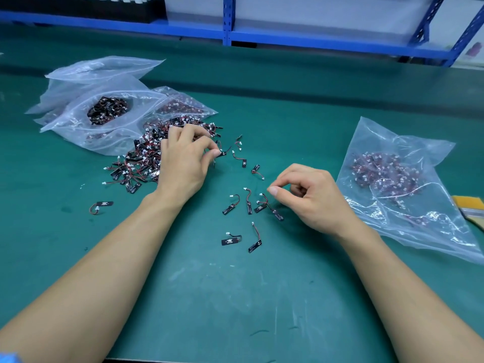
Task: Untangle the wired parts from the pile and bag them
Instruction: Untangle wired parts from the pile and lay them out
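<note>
Both your hands work mid-worktop among loose wired parts [248, 203].
Your right hand [311, 197] pinches thumb to forefinger (whether it grips anything, I cannot tell); your left hand [183, 163] nips a part at the pile [141, 161]; bags [104, 108] lie toward the far left edge.

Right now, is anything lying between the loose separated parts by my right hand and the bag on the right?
Nothing visible. The loose parts lie on bare green mat; only the right hand itself sits between them and the clear bag.
</note>
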### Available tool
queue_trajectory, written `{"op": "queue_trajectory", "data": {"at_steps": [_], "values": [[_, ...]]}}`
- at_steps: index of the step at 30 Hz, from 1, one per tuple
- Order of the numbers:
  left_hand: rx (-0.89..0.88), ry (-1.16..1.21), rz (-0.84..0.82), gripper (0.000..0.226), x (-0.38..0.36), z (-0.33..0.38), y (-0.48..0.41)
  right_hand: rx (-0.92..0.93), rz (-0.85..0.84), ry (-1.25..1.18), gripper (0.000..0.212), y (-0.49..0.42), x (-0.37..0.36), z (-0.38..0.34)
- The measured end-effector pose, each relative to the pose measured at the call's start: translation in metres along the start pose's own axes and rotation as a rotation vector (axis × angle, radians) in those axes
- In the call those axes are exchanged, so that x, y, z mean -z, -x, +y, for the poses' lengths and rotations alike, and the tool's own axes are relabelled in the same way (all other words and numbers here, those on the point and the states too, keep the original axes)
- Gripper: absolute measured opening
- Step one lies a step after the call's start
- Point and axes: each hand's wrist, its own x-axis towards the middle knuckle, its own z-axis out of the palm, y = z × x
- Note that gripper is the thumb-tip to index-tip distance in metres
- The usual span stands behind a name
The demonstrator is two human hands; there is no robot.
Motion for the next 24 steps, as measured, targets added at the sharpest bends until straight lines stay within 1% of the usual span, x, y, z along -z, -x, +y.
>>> {"op": "queue_trajectory", "data": {"at_steps": [2, 4, 8, 10, 12, 13, 15, 16, 17, 18, 20, 22, 24], "values": [[0.008, 0.074, 0.05, 0.014, 0.003, 0.001, -0.001, -0.018, 0.039, -0.005, 0.017, -0.001, 0.001, 0.002], [-0.014, 0.12, 0.084, 0.016, 0.006, 0.003, -0.002, -0.041, 0.08, 0.004, 0.013, -0.002, 0.002, 0.004], [-0.006, 0.128, 0.167, 0.021, 0.014, 0.006, -0.002, -0.08, 0.151, 0.0, 0.01, -0.003, 0.002, 0.007], [-0.018, 0.155, 0.168, 0.02, 0.02, 0.009, -0.002, -0.084, 0.163, -0.008, 0.009, -0.003, 0.003, 0.006], [-0.121, 0.222, 0.121, 0.018, 0.025, 0.016, 0.0, -0.094, 0.167, -0.052, 0.003, -0.004, 0.004, 0.005], [-0.19, 0.254, 0.077, 0.018, 0.028, 0.023, 0.003, -0.098, 0.161, -0.09, 0.007, -0.004, 0.005, 0.003], [-0.299, 0.321, -0.039, 0.017, 0.03, 0.039, 0.011, -0.098, 0.133, -0.188, 0.025, -0.004, 0.006, -0.001], [-0.327, 0.362, -0.094, 0.017, 0.03, 0.046, 0.016, -0.094, 0.119, -0.226, 0.03, -0.003, 0.006, -0.003], [-0.341, 0.407, -0.139, 0.016, 0.03, 0.052, 0.019, -0.086, 0.104, -0.245, 0.029, -0.003, 0.006, -0.004], [-0.347, 0.446, -0.172, 0.016, 0.029, 0.056, 0.021, -0.08, 0.09, -0.26, 0.023, -0.003, 0.007, -0.005], [-0.35, 0.496, -0.212, 0.013, 0.029, 0.061, 0.023, -0.061, 0.066, -0.27, 0.002, -0.004, 0.008, -0.005], [-0.339, 0.543, -0.231, 0.01, 0.028, 0.061, 0.024, -0.055, 0.064, -0.267, 0.012, -0.004, 0.01, -0.004], [-0.296, 0.594, -0.221, 0.009, 0.027, 0.06, 0.024, -0.069, 0.067, -0.267, 0.016, -0.004, 0.015, -0.005]]}}
